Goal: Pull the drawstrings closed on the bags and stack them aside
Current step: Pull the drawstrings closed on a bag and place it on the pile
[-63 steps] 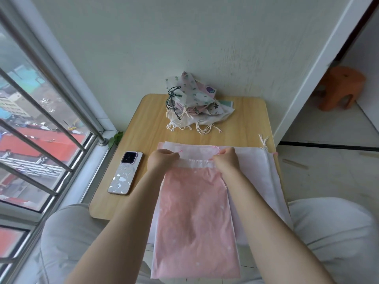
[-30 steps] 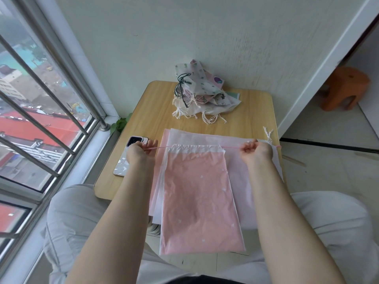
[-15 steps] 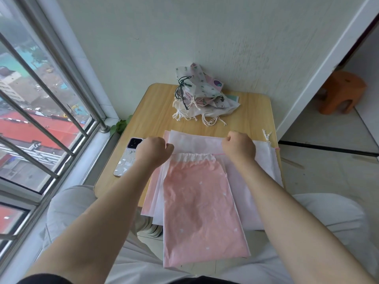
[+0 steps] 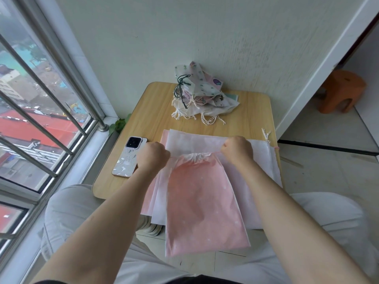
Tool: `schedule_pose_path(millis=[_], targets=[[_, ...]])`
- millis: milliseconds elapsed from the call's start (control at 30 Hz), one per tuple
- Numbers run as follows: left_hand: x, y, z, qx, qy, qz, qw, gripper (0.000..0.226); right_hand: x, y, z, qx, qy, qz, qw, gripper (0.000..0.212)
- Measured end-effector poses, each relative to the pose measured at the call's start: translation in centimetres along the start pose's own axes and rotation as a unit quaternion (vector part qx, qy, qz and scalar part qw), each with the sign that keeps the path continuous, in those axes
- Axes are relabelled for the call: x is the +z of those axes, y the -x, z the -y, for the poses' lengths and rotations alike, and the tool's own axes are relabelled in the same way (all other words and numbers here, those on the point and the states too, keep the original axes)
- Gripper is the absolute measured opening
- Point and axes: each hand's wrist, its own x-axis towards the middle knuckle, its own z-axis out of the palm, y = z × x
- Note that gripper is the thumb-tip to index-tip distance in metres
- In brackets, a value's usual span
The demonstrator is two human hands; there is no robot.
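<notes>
Cinching the pink dotted drawstring bag (image 4: 202, 201): left hand (image 4: 152, 155) and right hand (image 4: 238, 150) fisted on its cords; pull evenly outward, level.

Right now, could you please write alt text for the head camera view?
Both hands, left hand and right hand, pinch the drawstrings of a pale pink fabric bag, its mouth gathered, on a small wooden table. A heap of cinched patterned bags lies behind; a phone beside.

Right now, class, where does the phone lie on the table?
The phone lies face down near the wooden table's left edge by the window, just left of the left hand and the flat bags.
</notes>
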Motion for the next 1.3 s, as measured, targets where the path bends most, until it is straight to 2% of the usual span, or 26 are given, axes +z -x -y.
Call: schedule_pose_path(millis=[100, 167, 267, 333, 367, 400, 467, 500, 567, 600, 667, 800, 833, 900, 967, 1033, 1100, 1200, 1300], targets=[[0.2, -0.1, 1.0, -0.013, -0.004, 0.003, 1.000, 0.022, 0.1, -0.1, -1.5, 0.037, -0.018, 0.029, 0.999, 0.018], [0.1, -0.4, 0.6, -0.004, 0.009, -0.021, 1.000, 0.025, 0.1, -0.4, -1.4, 0.053, -0.063, 0.050, 0.995, 0.026], [-0.8, -0.9, -0.6, -0.005, 0.138, -0.079, 0.987, 0.037, -1.2, -1.3, -0.5, 0.078, -0.190, 0.044, 0.978, 0.039], [-1.8, -0.9, -1.8, 0.023, 0.239, -0.099, 0.966, 0.031, -2.2, -1.7, 0.4, 0.065, -0.283, 0.023, 0.957, 0.029], [-2.1, -0.9, -2.4, 0.044, 0.277, -0.102, 0.954, 0.023, -2.6, -1.8, 0.9, 0.050, -0.319, 0.017, 0.946, 0.016], [-2.5, -0.7, -2.9, 0.065, 0.301, -0.100, 0.946, 0.030, -3.0, -1.7, 1.4, 0.028, -0.346, 0.013, 0.938, 0.018], [-2.6, -0.6, -3.5, 0.091, 0.314, -0.085, 0.941, 0.057, -3.1, -1.4, 1.9, -0.012, -0.381, 0.003, 0.924, 0.050], [-2.4, -0.7, -3.5, 0.088, 0.295, -0.084, 0.948, 0.055, -2.7, -1.4, 1.9, -0.021, -0.381, -0.003, 0.924, 0.053], [-1.9, -0.6, -3.5, 0.054, 0.263, -0.091, 0.959, 0.033, -1.9, -1.2, 1.7, -0.007, -0.365, -0.018, 0.931, 0.044], [-1.7, -0.7, -3.5, 0.033, 0.252, -0.088, 0.963, 0.024, -1.5, -1.1, 1.5, 0.019, -0.356, -0.027, 0.934, 0.038], [-1.3, -0.6, -3.8, 0.022, 0.243, -0.046, 0.969, 0.022, -1.0, -0.9, 1.0, 0.077, -0.350, -0.055, 0.932, 0.031], [-0.3, 0.2, -5.7, 0.109, 0.235, 0.049, 0.965, 0.017, -1.2, -0.5, -0.8, 0.135, -0.309, -0.130, 0.933, 0.015], [0.1, 0.3, -6.3, 0.131, 0.240, 0.065, 0.960, 0.016, -1.3, -0.5, -1.3, 0.146, -0.289, -0.119, 0.939, 0.012], [0.5, 0.3, -7.4, 0.141, 0.240, 0.087, 0.957, 0.037, -1.7, -0.4, -1.9, 0.163, -0.256, -0.046, 0.952, 0.025], [0.7, 0.4, -8.1, 0.130, 0.224, 0.087, 0.962, 0.032, -1.9, -0.3, -1.8, 0.158, -0.252, 0.045, 0.954, 0.042], [0.6, 0.5, -8.4, 0.092, 0.210, 0.092, 0.969, 0.036, -2.0, 0.0, -1.5, 0.124, -0.272, 0.099, 0.949, 0.046], [0.2, 0.6, -8.6, 0.048, 0.189, 0.119, 0.974, 0.050, -1.8, 0.2, -1.1, 0.087, -0.275, 0.129, 0.949, 0.023], [-0.4, 0.9, -8.3, 0.012, 0.154, 0.173, 0.973, 0.060, -0.6, 0.3, -0.1, 0.045, -0.282, 0.143, 0.948, 0.037], [-0.6, 1.4, -7.9, -0.022, 0.263, 0.183, 0.947, 0.040, 0.4, 0.7, 1.6, 0.000, -0.337, 0.134, 0.932, 0.044]])
